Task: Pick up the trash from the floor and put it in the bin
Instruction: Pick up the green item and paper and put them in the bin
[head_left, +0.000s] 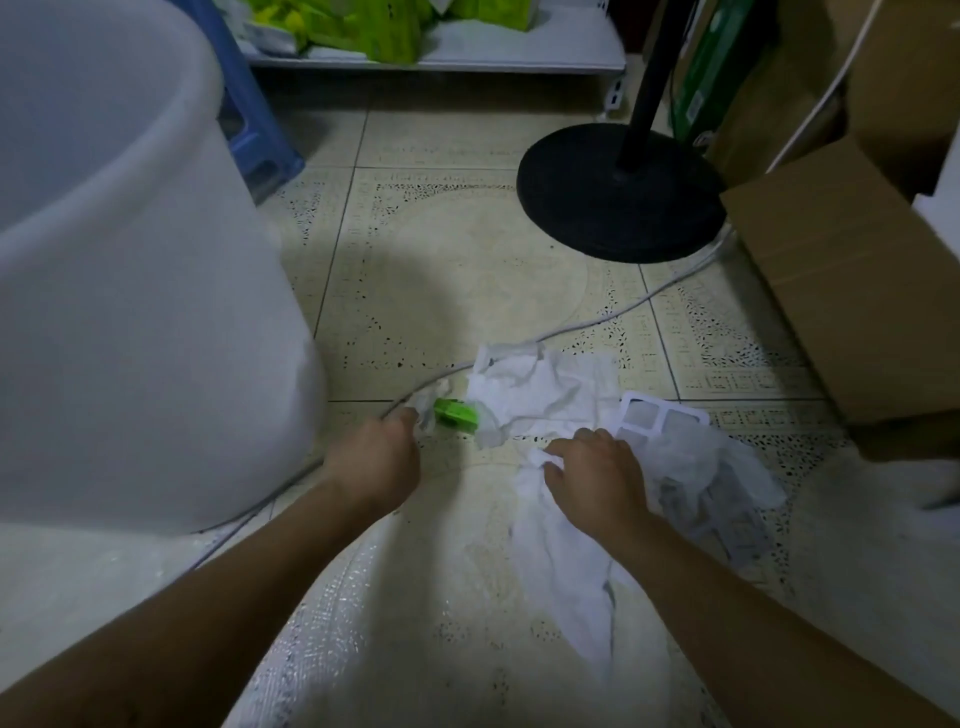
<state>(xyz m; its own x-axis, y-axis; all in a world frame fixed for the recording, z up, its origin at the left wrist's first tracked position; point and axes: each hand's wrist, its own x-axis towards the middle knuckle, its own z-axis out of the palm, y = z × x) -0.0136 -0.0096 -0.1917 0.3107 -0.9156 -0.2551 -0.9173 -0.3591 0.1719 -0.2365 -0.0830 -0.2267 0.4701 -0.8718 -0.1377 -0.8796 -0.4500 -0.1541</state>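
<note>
Two bare hands reach down from six o'clock of the view, and much around them is cut off. The white bin (135, 270) at nine o'clock runs off the left and top edges. The cardboard box (831, 291) at three o'clock leaves the frame, and the black fan base (618, 192) at one o'clock shows only the foot of its pole. Printing on the green packs (384, 31) at twelve o'clock is too blurred to read.

The left hand (374, 460) is curled with its fingertips hidden beneath it. It touches a small crumpled scrap (430, 402) at its one o'clock, but whether it pinches the scrap cannot be told. A green piece (456, 414) lies just beside that scrap.

The right hand (597, 483) grips the white paper pile (540, 397), which spreads on the floor toward its eleven o'clock. The pile partly covers a white grid frame (658, 415).
</note>
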